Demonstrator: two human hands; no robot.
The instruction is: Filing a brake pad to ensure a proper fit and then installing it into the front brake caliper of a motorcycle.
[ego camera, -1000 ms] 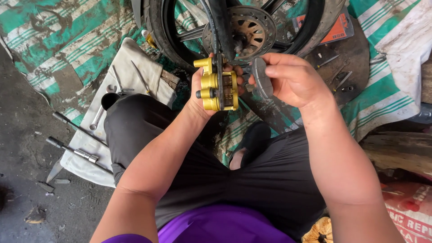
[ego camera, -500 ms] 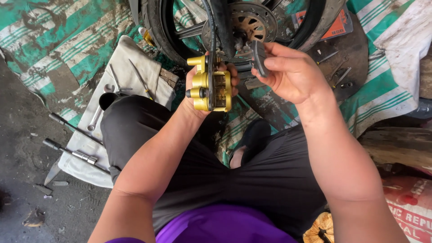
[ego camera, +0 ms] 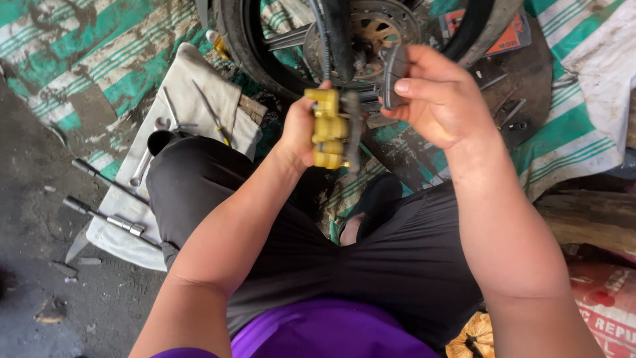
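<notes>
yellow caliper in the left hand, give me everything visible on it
The yellow brake caliper is a chunky cast-metal body, painted yellow with worn, grimy patches, made of stacked rounded lobes. A dark flat plate, apparently a pad or bracket, sits along its right side. It is held upright in the air by the left hand, fingers wrapped behind it, in front of the wheel. The right hand is close beside it, not touching.

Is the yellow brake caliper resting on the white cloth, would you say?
No, the left hand holds the yellow brake caliper up in front of the wheel.
</notes>
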